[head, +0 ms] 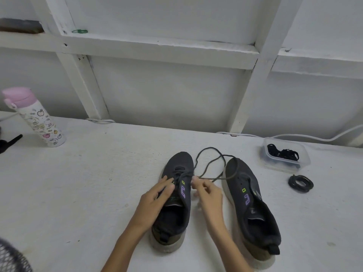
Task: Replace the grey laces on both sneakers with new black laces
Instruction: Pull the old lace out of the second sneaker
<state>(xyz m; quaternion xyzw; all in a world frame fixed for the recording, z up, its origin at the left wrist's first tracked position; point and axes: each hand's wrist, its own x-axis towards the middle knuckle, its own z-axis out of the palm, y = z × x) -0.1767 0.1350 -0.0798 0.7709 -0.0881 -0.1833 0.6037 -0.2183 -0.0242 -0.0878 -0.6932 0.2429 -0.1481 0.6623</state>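
Two dark grey sneakers stand side by side on the white table, toes pointing away. The left sneaker [177,195] still has a grey lace [211,161] in its lower eyelets; the loose length loops out over the toe of the right sneaker [249,201], whose eyelets look bare. My left hand [157,197] rests on the left sneaker's tongue, fingers straight. My right hand [204,189] pinches the grey lace between the two shoes. A coiled black lace [300,183] lies on the table to the right.
A clear plastic tub [285,157] with more black laces sits at the back right. A pink-lidded bottle [34,117] stands at the far left. A white cable [314,137] runs along the wall. Dark mesh [11,256] shows at the bottom left corner.
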